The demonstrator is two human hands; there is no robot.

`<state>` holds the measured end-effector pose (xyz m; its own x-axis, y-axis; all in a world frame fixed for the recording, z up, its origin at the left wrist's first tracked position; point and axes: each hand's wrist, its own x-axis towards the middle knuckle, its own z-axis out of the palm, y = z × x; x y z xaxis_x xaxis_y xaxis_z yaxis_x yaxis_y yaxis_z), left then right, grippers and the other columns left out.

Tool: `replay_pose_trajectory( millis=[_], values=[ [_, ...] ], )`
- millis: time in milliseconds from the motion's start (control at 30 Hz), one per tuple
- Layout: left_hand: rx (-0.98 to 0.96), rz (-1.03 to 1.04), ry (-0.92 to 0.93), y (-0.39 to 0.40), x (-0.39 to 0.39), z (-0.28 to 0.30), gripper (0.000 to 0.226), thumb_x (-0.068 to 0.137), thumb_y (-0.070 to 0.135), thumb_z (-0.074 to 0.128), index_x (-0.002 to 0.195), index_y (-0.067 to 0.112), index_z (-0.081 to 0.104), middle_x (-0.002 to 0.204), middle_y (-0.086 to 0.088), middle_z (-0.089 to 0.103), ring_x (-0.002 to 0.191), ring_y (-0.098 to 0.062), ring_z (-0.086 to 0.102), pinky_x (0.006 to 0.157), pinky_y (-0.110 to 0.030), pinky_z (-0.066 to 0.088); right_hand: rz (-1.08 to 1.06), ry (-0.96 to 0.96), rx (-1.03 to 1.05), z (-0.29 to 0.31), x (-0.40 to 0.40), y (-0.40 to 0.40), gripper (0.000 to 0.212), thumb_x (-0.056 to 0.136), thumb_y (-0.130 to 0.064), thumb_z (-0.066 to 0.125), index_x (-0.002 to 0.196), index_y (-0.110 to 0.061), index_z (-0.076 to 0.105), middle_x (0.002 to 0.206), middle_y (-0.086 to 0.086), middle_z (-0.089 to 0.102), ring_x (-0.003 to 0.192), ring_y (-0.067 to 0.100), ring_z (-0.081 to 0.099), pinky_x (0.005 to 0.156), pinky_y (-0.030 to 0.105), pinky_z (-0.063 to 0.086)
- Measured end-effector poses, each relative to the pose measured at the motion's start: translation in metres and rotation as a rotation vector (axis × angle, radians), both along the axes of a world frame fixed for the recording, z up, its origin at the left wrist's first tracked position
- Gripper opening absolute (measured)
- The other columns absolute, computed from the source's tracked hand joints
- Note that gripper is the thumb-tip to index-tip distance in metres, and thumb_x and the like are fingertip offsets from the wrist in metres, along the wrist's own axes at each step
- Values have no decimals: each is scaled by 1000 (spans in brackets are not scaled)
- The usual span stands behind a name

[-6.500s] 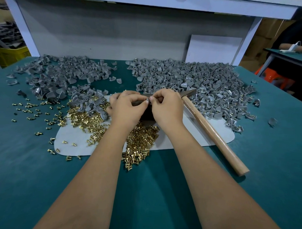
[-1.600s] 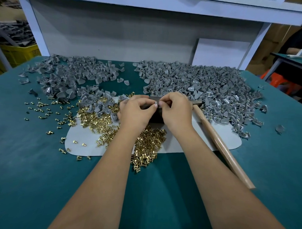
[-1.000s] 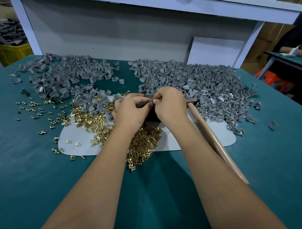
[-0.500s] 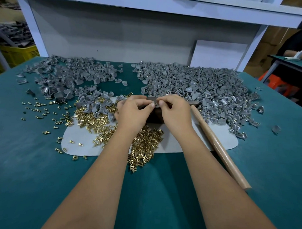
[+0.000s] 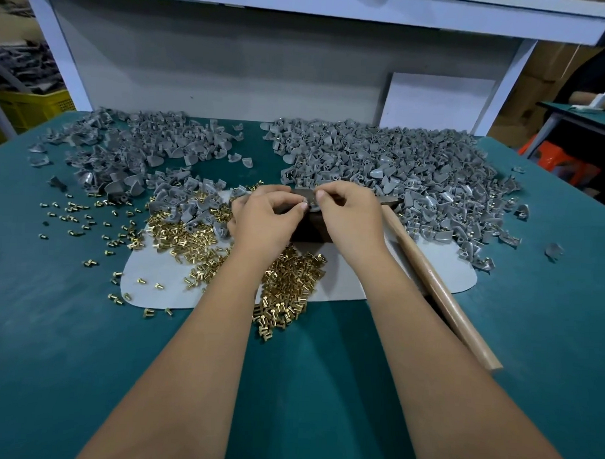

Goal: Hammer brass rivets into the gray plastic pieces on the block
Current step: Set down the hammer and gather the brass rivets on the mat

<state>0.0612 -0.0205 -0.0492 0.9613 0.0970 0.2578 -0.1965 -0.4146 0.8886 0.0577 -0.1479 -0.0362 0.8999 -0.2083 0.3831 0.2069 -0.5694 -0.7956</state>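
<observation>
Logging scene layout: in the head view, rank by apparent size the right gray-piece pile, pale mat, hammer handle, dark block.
1. right gray-piece pile
2. pale mat, partly covered, so unsure against the pile
3. hammer handle
4. dark block, mostly hidden by hands

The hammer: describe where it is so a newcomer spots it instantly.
Start at the pale mat in the middle of the teal table. Along the mat's right side, beside the right hand, lies the hammer. Its long, pale wooden handle is the only large wooden thing among small gray and brass parts.
</observation>
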Motion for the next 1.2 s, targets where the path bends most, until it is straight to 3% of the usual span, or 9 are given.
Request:
replay_pose_trajectory(
  millis=[167,467,667,933,1067,1200],
  values=[
    [72,19,33,-1,0,2,12,88,39,68,83,49,66,111,20,58,134,-25,34,111,-49,28,-39,4,-128,0,4,5,10,87,-23,63,81,-23,71,86,-5,67,87,17,59,78,36,50],
    [158,54,17,-1,-3,3,11,89,43,65,80,50,62,108,24,55,130,-24,31,107,-44,24,-89,-53,-147,-3,2,12,12,88,-14,63,77,-13,69,84,-2,63,91,21,56,81,35,46],
    [153,47,22,-1,-5,4,12,88,45,66,80,52,61,107,25,55,128,-23,29,105,-42,25,-98,-21,-99,-4,2,9,16,87,-13,63,73,-19,66,81,-5,61,87,18,56,72,29,42],
    [149,57,10,-2,-5,3,22,89,43,66,73,55,56,107,25,55,130,-23,31,107,-48,27,-113,-59,-193,-7,1,9,11,88,-19,63,80,-17,71,85,-4,65,84,16,57,66,27,36],
    [125,46,15,-2,-4,1,15,89,44,66,78,53,60,109,26,55,131,-24,33,106,-47,28,-55,-20,-156,-3,-1,4,14,89,-22,61,84,-19,74,87,-6,67,84,13,58,65,25,40],
    [118,50,32,-2,-3,1,21,89,46,65,72,54,58,109,29,54,129,-23,29,103,-44,25,-46,6,3,9,-9,-3,21,93,-26,58,105,-22,74,104,-8,72,97,9,62,82,25,48]
  ],
)
